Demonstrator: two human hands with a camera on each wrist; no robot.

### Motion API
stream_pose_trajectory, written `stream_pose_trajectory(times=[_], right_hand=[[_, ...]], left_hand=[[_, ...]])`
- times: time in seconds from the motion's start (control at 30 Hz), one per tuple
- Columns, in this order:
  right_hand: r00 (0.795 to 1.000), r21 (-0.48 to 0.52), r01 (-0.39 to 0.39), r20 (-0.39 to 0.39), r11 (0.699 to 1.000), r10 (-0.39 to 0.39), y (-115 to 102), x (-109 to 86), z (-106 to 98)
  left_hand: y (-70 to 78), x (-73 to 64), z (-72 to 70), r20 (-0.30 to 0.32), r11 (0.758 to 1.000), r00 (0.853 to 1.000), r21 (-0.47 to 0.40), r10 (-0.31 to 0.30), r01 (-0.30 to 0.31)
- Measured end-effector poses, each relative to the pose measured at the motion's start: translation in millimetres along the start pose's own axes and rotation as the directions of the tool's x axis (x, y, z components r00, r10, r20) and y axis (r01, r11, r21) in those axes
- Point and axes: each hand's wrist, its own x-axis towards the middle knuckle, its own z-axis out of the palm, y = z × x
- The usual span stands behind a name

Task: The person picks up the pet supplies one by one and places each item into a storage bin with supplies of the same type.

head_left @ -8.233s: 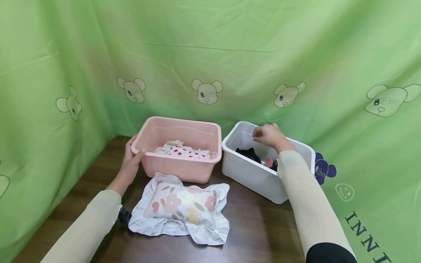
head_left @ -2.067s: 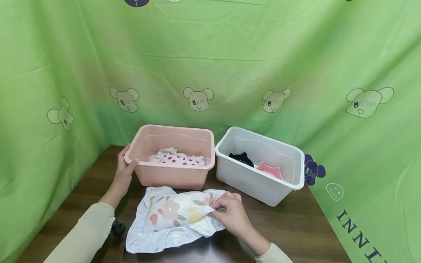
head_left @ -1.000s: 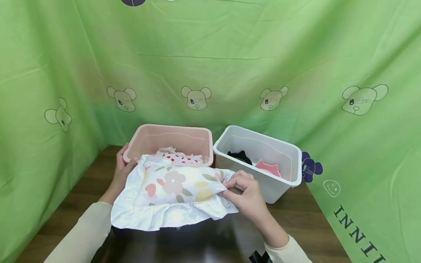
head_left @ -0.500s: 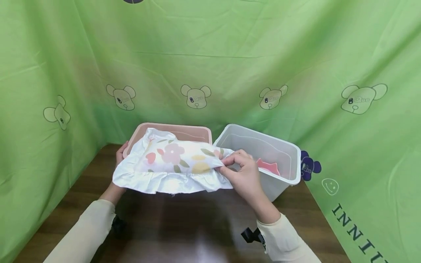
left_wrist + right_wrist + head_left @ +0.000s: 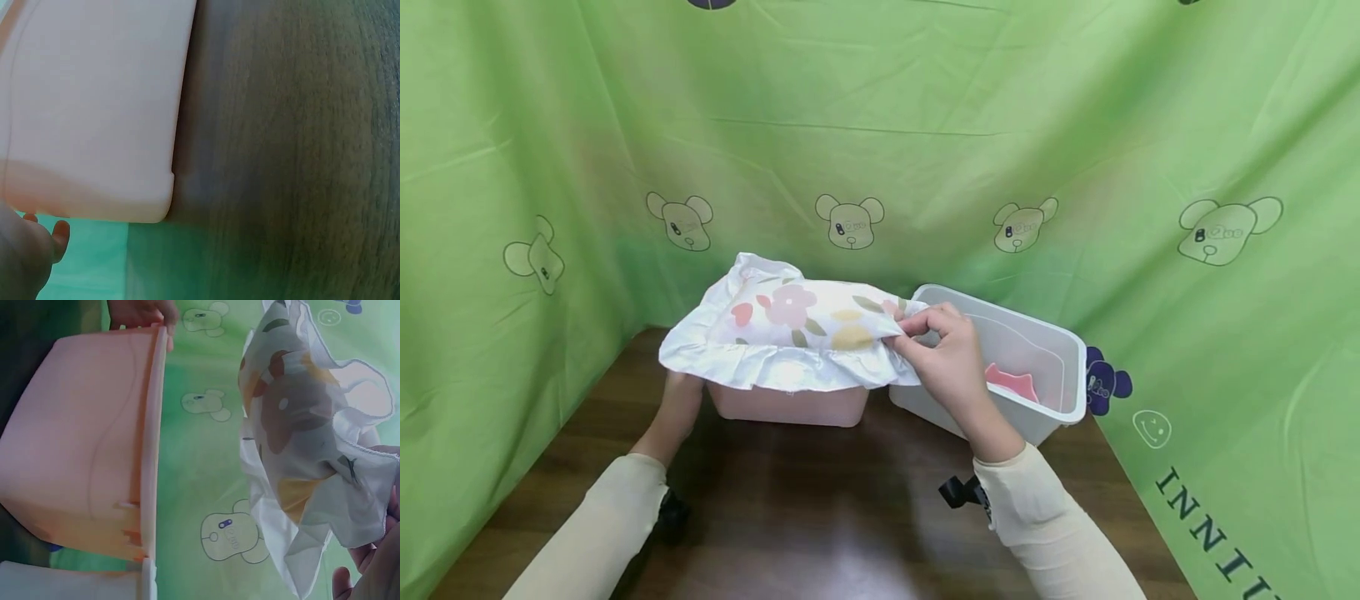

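My right hand (image 5: 951, 358) pinches the right side of a small floral pillow (image 5: 793, 321) with a white ruffled border. The pillow hangs over the pink bin (image 5: 790, 406), covering its opening in the head view. From the right wrist view, the pillow (image 5: 290, 412) is clear above the rim of the pink bin (image 5: 81, 425). At the left end of that bin, my left hand (image 5: 681, 408) grips the rim, its fingers partly behind the pillow; the right wrist view shows those fingers (image 5: 140, 312) on the rim. The red-spotted white cloth inside is hidden.
A white bin (image 5: 1071, 375) stands angled just right of the pink one. Inside it lies a pink piece with pointed ears (image 5: 1011, 381); the black one beside it is hidden by my right hand. A green printed curtain (image 5: 850, 125) hangs behind the wooden table (image 5: 820, 508).
My right hand earlier reached into the white bin, then took hold of the pillow on the table and lifted it up and away over the pink bin. My left hand has stayed at the rim.
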Motion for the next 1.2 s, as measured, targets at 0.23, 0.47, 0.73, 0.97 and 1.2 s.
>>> stream_pose_trajectory(times=[0.23,0.47,0.73,0.97,1.2], right_hand=[[0.999,-0.009,0.035,-0.015,0.999,-0.035,-2,17.5,8],[0.999,-0.034,0.020,-0.029,0.999,-0.021,-1,33.9,15],[0.999,-0.065,0.002,-0.032,0.998,-0.004,-1,52.4,26],[1.000,-0.113,-0.010,-0.009,0.994,0.009,1,67.3,37],[1.000,-0.164,-0.004,0.015,0.986,0.007,3,82.4,50]], left_hand=[[126.4,-33.5,64.0,-0.001,0.992,0.994,0.065,-0.108,0.108],[112.2,-29.5,54.8,-0.023,0.979,0.988,0.136,-0.151,0.153],[104.0,-27.6,51.4,-0.057,0.957,0.978,0.202,-0.201,0.209],[106.8,-28.9,53.0,-0.037,0.964,0.983,0.187,-0.182,0.186],[110.3,-27.8,53.6,-0.022,0.959,0.975,0.176,-0.220,0.220]])
